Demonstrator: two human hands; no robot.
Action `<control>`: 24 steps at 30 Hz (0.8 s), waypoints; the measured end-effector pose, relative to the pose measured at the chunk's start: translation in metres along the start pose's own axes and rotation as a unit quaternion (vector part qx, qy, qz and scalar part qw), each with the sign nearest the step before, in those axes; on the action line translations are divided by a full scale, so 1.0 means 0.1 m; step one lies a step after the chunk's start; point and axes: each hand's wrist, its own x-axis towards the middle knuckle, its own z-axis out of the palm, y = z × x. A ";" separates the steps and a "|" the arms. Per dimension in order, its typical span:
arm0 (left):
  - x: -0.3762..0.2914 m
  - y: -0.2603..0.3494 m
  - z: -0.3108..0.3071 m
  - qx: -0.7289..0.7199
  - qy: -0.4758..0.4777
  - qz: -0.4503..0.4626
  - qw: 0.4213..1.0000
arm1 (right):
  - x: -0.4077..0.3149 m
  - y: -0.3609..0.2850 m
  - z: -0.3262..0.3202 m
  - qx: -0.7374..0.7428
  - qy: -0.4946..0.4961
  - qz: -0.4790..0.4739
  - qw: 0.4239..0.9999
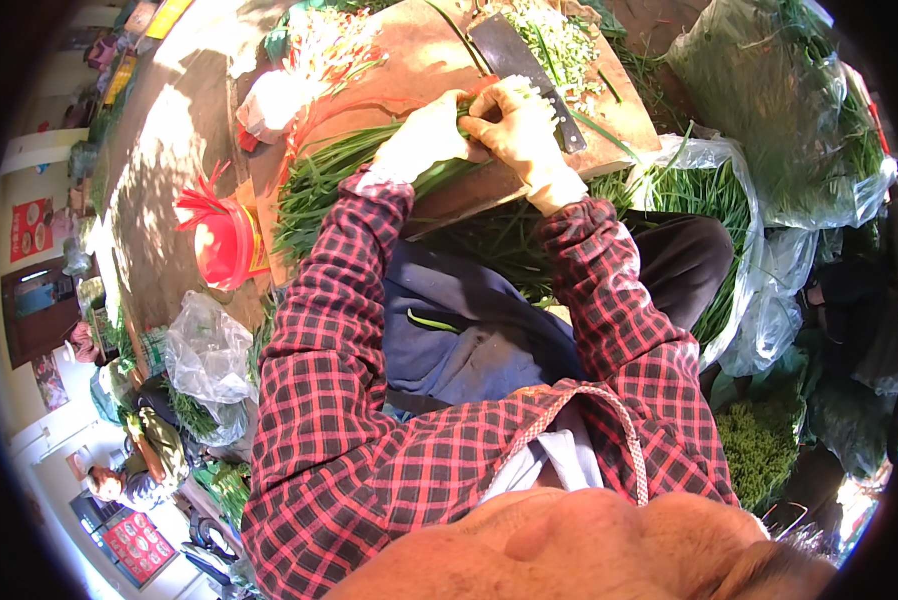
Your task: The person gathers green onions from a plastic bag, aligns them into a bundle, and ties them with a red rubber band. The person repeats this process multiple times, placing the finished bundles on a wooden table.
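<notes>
On a wooden board at the top centre lies a bundle of long green leafy stalks, its leaves trailing left. My left hand, in a pale glove, is closed around the bundle near its cut end. My right hand, also gloved, pinches at the same end with thumb and forefinger, close to a thin red tie strip. What exactly its fingertips hold is hidden by glare. A dark cleaver lies just beyond my right hand, beside chopped pale stalk ends.
Left of the board stand a red plastic container with red strips and a crumpled clear bag. Red and white strips lie on the board's far left. Plastic bags of greens crowd the right. A person is at the lower left.
</notes>
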 end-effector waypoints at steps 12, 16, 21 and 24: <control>0.05 0.04 0.04 -0.342 0.057 0.052 0.936 | -0.11 0.19 0.01 0.225 -0.013 0.000 0.974; 0.09 0.03 0.02 -0.385 0.063 0.065 0.918 | -0.11 0.21 0.01 0.260 -0.012 0.003 0.966; 0.09 0.10 0.06 -0.356 0.095 0.027 0.929 | -0.08 0.21 -0.01 0.279 0.011 0.024 0.960; 0.10 0.13 0.06 -0.345 0.100 0.024 0.933 | -0.06 0.19 -0.03 0.285 0.002 0.051 0.957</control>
